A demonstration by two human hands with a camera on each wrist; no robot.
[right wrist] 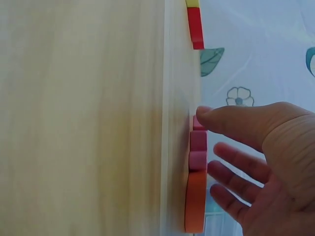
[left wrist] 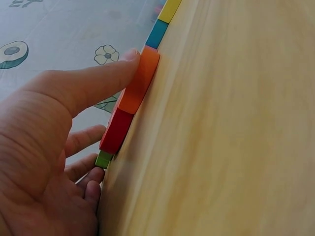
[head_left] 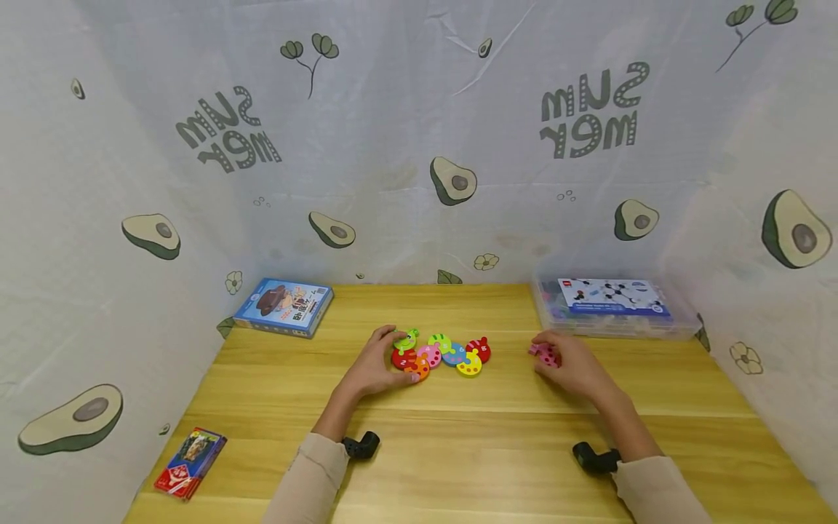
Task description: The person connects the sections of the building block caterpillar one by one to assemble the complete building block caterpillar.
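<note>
A colourful numbered caterpillar puzzle (head_left: 455, 354) lies in a wavy row on the table, its green head piece (head_left: 406, 340) at the left end. My left hand (head_left: 374, 366) holds this end, thumb against the orange piece (left wrist: 140, 81) and fingertips by the green head, the red piece (left wrist: 116, 130) between them. Further right, apart from the row, my right hand (head_left: 572, 362) grips a pink puzzle piece (head_left: 546, 354) lying on the table, thumb at its edge. An orange piece (right wrist: 195, 201) beside the pink appears in the right wrist view; from the head view the hand hides it.
A blue game box (head_left: 285, 307) lies at the back left, a clear plastic case (head_left: 556, 316) with a molecule-model label at the back right. A small red and blue pack (head_left: 190, 463) is at the front left. Patterned cloth (head_left: 393, 145) hangs behind the wooden table (head_left: 458, 451).
</note>
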